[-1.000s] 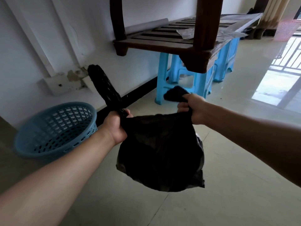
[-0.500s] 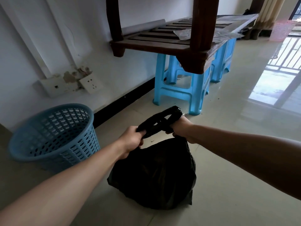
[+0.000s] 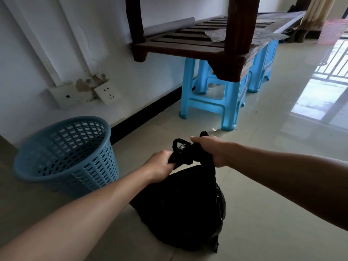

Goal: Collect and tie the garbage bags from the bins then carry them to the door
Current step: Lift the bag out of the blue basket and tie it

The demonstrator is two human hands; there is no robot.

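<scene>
A full black garbage bag (image 3: 180, 208) rests on the pale tiled floor in front of me. Its top is gathered into a twisted bunch between my hands. My left hand (image 3: 160, 166) grips one end of the bunch from the left. From the right, my right hand (image 3: 209, 149) is closed on the other end, and a short tail of plastic sticks out past its fingers. A light blue perforated plastic bin (image 3: 67, 155) stands to the left by the wall, with no bag in it.
A dark wooden slatted bench (image 3: 190, 44) sits on blue plastic stools (image 3: 211, 102) along the white wall. Wall sockets (image 3: 109, 94) hang loose above the black skirting. A pink basket (image 3: 331, 31) stands far right near a curtain. Open floor lies to the right.
The bag went from hanging in the air with its two ends held apart to resting on the floor. My hands came together low and wound the ends into a tight bunch.
</scene>
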